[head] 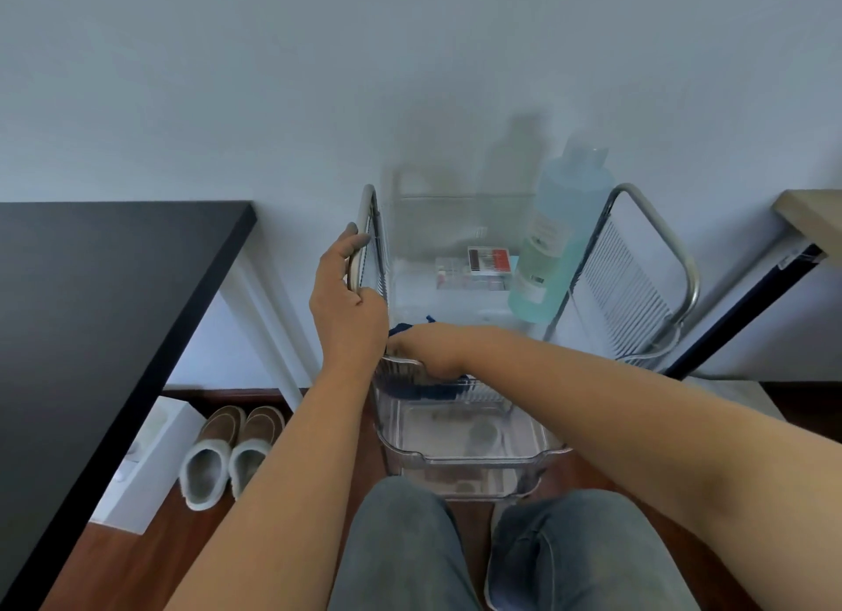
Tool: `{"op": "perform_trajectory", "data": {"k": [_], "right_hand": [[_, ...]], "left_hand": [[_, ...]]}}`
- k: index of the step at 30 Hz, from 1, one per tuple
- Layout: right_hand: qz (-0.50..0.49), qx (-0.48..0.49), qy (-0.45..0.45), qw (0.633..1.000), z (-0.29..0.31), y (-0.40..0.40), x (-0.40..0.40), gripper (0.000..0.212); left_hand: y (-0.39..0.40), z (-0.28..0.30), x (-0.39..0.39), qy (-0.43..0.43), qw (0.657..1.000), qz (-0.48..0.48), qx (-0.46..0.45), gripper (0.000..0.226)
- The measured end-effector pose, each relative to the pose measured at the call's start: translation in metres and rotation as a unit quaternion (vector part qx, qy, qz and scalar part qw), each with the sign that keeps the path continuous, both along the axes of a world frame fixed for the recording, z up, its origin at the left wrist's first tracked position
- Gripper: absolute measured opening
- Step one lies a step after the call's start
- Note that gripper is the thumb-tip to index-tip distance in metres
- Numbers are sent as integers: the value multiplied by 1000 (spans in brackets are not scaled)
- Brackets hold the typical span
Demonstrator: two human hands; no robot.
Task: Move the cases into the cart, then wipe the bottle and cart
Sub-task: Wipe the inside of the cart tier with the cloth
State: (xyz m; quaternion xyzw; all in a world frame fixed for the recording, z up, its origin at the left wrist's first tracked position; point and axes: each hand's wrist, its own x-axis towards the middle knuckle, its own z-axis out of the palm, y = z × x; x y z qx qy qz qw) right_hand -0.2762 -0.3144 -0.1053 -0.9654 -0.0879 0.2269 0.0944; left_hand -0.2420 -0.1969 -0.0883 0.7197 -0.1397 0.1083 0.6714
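Wiping the cart's front rim

Left hand [348,305] grips the cart [647,264] frame to steady it; right hand [428,351] clutches a blue cloth [403,329] against the rim. 2 cases [474,269] and bottle [556,241] sit inside.

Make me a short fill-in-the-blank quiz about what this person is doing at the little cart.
1. The left hand grips the cart's metal ____.
2. The right hand holds a dark ____ cloth at the top tray's front edge.
3. The bottle holds a pale ____ liquid.
4. A pair of ____ sits on the floor beside the black table.

Missing words: frame; blue; blue; slippers
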Motion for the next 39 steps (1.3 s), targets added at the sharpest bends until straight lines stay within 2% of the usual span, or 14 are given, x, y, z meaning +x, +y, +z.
{"op": "perform_trajectory", "data": {"k": [5,10,14,18,23,28,31,34,39], "right_hand": [[18,-7,50,999,12,-24,-14,19],[-1,-73,69,995,18,-62,-37,27],[-65,-81,14,994,15,-76,-55,30],[-80,-152,-49,984,4,-64,-50,21],[-122,-141,-114,976,-4,-62,-29,21],[-205,-26,-60,976,-5,-61,-11,31],[-196,-7,-66,978,-8,-58,-5,33],[-155,2,-81,985,-18,-35,7,48],[-62,-42,-45,996,-25,-9,21,61]], "left_hand": [[1,3,-1,1,1000,-4,6,76],[-1,2,0,3,1000,-7,3,76],[-2,0,1,-5,1000,-3,-2,75],[-1,-5,3,-10,1000,-4,-4,76],[-2,-4,5,-18,1000,4,-4,76],[-1,-5,6,-8,1000,-1,-9,76],[-2,-4,4,0,1000,-4,-11,77],[-1,-5,4,0,1000,-7,-8,79],[1,-5,4,15,1000,-3,2,83]]}}
